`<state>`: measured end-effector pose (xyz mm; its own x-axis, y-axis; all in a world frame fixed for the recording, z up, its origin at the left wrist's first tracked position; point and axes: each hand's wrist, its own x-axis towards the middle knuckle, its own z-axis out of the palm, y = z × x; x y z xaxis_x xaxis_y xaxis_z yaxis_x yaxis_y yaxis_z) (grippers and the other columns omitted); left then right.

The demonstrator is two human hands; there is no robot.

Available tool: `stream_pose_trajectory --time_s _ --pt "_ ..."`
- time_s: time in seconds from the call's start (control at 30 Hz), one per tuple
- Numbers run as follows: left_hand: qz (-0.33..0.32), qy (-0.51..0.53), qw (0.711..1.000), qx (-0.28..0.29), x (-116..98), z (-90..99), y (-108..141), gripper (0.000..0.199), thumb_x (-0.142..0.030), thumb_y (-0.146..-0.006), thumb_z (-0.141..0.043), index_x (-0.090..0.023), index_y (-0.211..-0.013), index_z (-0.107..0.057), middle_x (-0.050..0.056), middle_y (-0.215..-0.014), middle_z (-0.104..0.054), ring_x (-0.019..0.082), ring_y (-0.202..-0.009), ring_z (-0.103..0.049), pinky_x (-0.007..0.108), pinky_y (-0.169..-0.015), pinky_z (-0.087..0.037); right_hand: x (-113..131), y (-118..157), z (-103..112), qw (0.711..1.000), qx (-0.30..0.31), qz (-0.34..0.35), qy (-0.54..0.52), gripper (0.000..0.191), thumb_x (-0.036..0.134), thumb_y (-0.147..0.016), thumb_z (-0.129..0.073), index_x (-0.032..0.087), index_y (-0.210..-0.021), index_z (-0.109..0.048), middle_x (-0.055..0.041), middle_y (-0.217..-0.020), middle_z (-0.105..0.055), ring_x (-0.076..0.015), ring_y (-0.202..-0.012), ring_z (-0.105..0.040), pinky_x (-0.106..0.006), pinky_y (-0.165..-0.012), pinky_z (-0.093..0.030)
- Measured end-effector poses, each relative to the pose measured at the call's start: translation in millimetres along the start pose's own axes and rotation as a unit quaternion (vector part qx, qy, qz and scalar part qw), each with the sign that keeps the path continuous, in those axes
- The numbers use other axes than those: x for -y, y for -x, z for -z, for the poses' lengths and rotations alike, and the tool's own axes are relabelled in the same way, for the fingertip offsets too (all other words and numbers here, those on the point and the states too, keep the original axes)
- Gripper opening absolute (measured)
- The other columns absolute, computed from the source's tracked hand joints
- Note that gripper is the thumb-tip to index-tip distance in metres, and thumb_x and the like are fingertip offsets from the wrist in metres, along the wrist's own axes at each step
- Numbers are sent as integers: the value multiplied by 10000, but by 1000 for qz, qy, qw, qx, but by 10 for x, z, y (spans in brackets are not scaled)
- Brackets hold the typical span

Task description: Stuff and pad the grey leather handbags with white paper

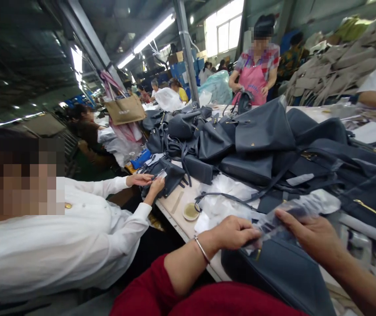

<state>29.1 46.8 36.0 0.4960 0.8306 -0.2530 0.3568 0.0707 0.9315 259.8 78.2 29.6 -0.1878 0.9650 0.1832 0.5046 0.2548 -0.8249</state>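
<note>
My left hand [234, 232], with a bangle on its wrist, is closed on one end of a crinkled clear plastic wrap [301, 205]. My right hand [316, 237] pinches the same wrap between thumb and fingers, a little to the right. Something dark shows through the plastic, perhaps a strap, but I cannot make it out. Below both hands lies a dark navy handbag [276, 272] with a bit of gold hardware near its top. White tissue and plastic [224, 188] lie just beyond my left hand.
A heap of navy bags [260, 131] covers much of the table ahead. A small round dish [190, 211] sits near the table's left edge. On my left, a co-worker in a white shirt [102, 232] handles a small item. Another person in a pink apron [254, 83] stands across the table.
</note>
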Motion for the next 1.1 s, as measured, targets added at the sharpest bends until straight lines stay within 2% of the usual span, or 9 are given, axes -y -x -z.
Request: stream_pose_trajectory --time_s 0.1,0.17,0.27,0.37,0.57,0.67,0.77,0.93,1.1 --pt "-25 27 999 -39 -79 -100 -96 351 -385 -885 -548 -104 -846 -753 38 -713 -676 116 -635 -544 207 -622 -416 -1 86 -162 998 30 44 -25 351 474 -876 -565 263 -679 -763 -29 -675 -752 -229 -634 -714 -297 -608 -572" --pt "-39 45 998 -16 -42 -107 -104 351 -383 -892 -534 -105 -889 -747 57 -790 -708 134 -701 -594 218 -678 -446 -22 64 -150 999 25 36 -12 372 482 -867 -561 259 -622 -730 -17 -614 -725 -214 -578 -686 -289 -576 -551" --pt "-8 43 997 59 82 -28 -37 372 -426 -892 -538 -121 -991 -728 56 -849 -727 142 -725 -623 222 -684 -461 -52 -50 51 999 -14 -12 34 507 545 -852 -557 233 -455 -607 -11 -448 -606 -184 -444 -586 -281 -475 -458" --pt "30 3 996 84 121 64 -27 401 -459 -896 -535 -115 -876 -740 52 -785 -723 131 -674 -603 212 -650 -444 -1 -108 154 997 -41 -61 25 574 579 -854 -548 216 -410 -527 -11 -401 -537 -158 -411 -518 -274 -448 -390" --pt "-20 34 998 42 41 31 -151 494 -542 -887 -541 -100 -801 -744 76 -761 -718 119 -631 -572 215 -642 -427 91 1 -219 989 39 -86 -112 509 580 -847 -540 208 -500 -545 8 -437 -526 -141 -425 -491 -261 -450 -387" --pt "15 41 996 77 180 77 -115 544 -602 -877 -528 -102 -903 -741 85 -840 -740 150 -697 -629 236 -681 -466 2 -29 -123 993 -11 -85 -78 504 566 -844 -561 204 -494 -543 6 -444 -530 -142 -439 -495 -267 -473 -389" --pt "42 29 994 96 273 113 -95 552 -616 -864 -541 -103 -836 -743 79 -804 -741 162 -686 -633 249 -685 -472 -47 -79 -7 994 -66 -78 -43 504 553 -845 -579 203 -485 -541 1 -439 -528 -149 -455 -506 -274 -492 -389" --pt "21 26 999 43 110 36 -205 552 -573 -917 -476 -99 -829 -745 77 -763 -719 124 -625 -573 219 -636 -431 3 -10 -177 991 -13 -90 -101 444 546 -833 -576 217 -534 -575 5 -461 -552 -157 -451 -519 -275 -475 -402" --pt "48 6 995 84 181 151 -154 546 -606 -882 -516 -109 -896 -742 62 -792 -727 133 -658 -594 221 -647 -439 -102 -41 10 991 -75 -108 -26 496 547 -832 -588 215 -466 -549 -15 -448 -562 -163 -458 -529 -295 -510 -410"
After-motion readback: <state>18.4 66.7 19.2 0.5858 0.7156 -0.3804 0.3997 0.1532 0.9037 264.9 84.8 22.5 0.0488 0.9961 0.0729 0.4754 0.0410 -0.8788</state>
